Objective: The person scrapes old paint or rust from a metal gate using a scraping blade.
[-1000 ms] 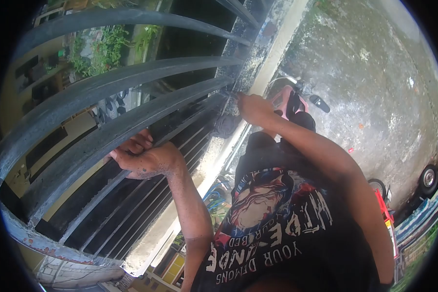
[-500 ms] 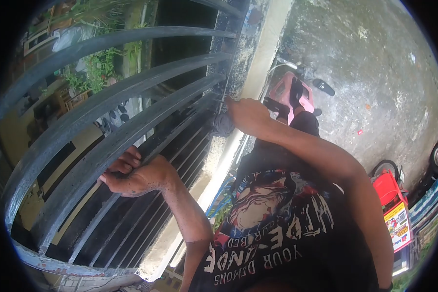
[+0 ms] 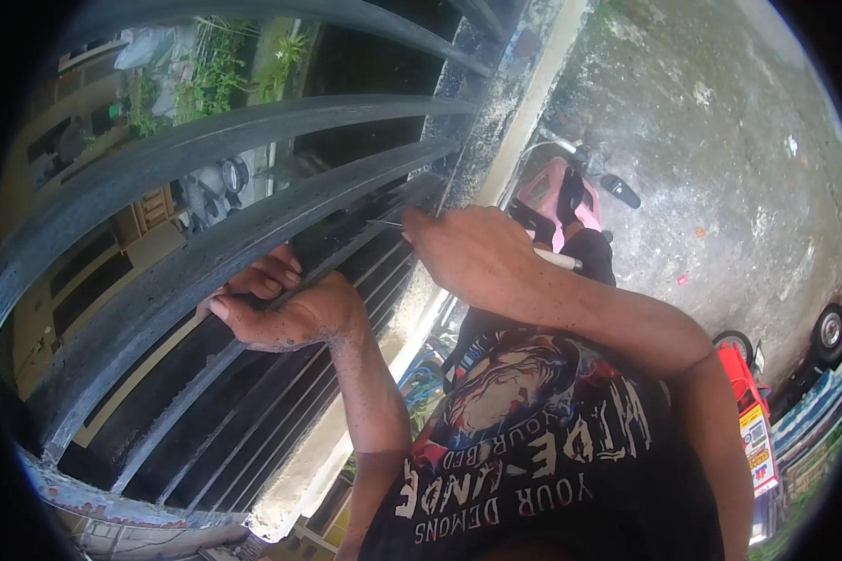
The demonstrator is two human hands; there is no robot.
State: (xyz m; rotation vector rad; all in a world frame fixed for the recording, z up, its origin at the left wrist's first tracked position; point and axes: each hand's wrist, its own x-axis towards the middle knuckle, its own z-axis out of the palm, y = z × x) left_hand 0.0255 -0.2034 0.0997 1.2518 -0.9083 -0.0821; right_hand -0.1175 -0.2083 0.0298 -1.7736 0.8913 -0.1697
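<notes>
A grille of dark grey metal bars [image 3: 206,224] fills the left side, its ends meeting a speckled white sill. My left hand [image 3: 295,309] is closed around one of the narrower bars, thumb and fingertips bent over it. Nearer the bars' far end, my right hand [image 3: 477,257] is closed on a slim tool. A thin metal tip [image 3: 384,222] sticks out past its fingers, close over the bars, and a white handle end [image 3: 561,259] shows behind the hand. The palm hides the middle of the tool.
The pale sill [image 3: 524,122] runs along the grille. Beyond it, a pink plastic seat [image 3: 544,192] and a black slipper [image 3: 620,191] are on wet concrete [image 3: 720,159]. Red signage [image 3: 744,388] and a wheel [image 3: 830,329] stand at the right. Plants [image 3: 215,79] show through the bars.
My right hand has moved left and down, away from the sill and further over the bars. The tool's white handle end now shows. My left hand keeps its grip as the view shifts.
</notes>
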